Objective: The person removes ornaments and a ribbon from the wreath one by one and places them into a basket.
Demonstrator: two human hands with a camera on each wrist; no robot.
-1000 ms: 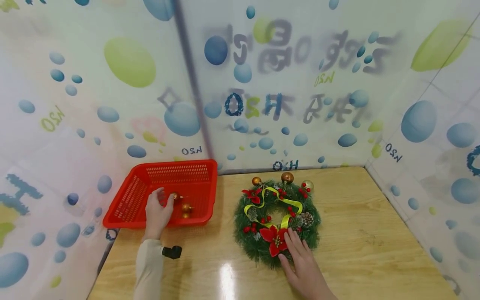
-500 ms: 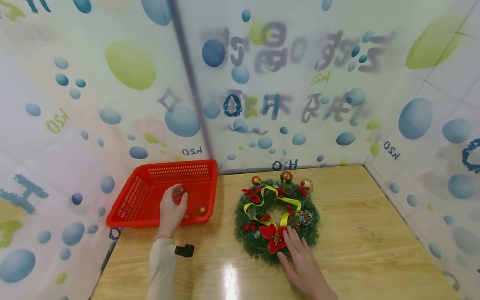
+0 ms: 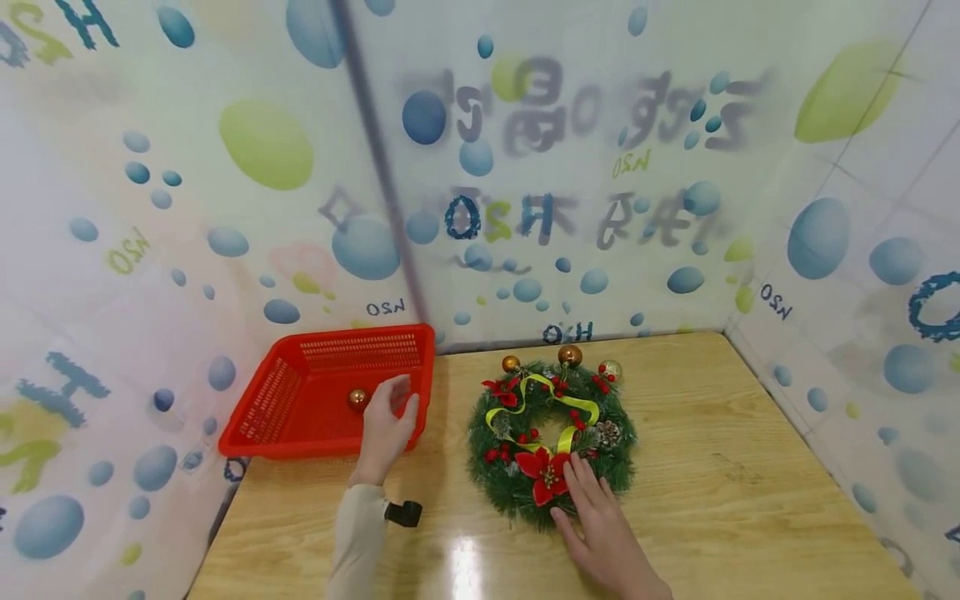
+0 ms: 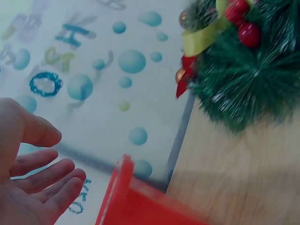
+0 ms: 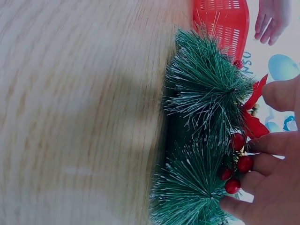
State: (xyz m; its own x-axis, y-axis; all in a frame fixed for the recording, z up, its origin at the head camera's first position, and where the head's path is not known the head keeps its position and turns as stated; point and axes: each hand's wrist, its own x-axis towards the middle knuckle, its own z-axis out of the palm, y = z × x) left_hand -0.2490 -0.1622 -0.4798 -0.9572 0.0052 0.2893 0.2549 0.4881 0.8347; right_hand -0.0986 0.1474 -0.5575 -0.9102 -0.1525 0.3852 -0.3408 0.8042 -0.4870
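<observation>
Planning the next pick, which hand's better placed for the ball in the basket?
Probably the left hand: it's open and nearer the ball, while the right hand touches the wreath.

Pale wood-grain counter (image 3: pixel 757 492) noted beneath the left grip (image 3: pixel 386 429) and the right grip (image 3: pixel 603 533), with a glare patch (image 3: pixel 465 568) between the two on the near side. White sheeting (image 3: pixel 592 29) stands beyond both grips and to their outer sides, printed with blue spots (image 3: pixel 367 248), green spots (image 3: pixel 266 143) and reversed H2O lettering (image 3: pixel 499 218). Ahead of the left grip, a dark slanting strip (image 3: pixel 371 129) crosses the sheeting; blurred grey characters (image 3: pixel 536 132) appear to its right.
</observation>
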